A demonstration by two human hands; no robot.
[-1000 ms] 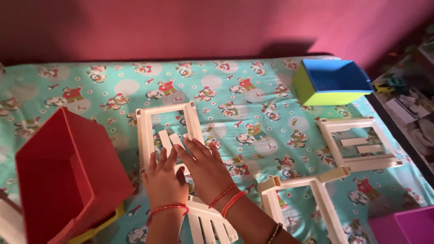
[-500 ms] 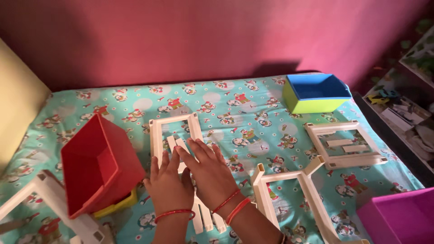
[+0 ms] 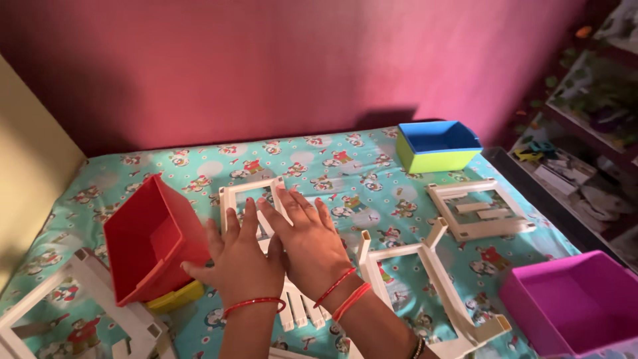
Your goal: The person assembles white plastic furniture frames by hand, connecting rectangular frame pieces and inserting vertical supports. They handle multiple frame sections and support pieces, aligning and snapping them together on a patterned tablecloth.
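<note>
Fingers [image 3: 292,203] flat on white frame [image 3: 229,196]; red bin [image 3: 149,236] crowds left.

dim warm room light, pink cast over the whole frame. wall [image 3: 266,60] glows brighter toward upper right, darker at left. blue and green bin [image 3: 438,145] throws a soft shadow on the wall behind it. hands slightly motion-blurred. shelves [image 3: 591,133] at right edge soft, murky, a bit stretched. no glare.
</note>
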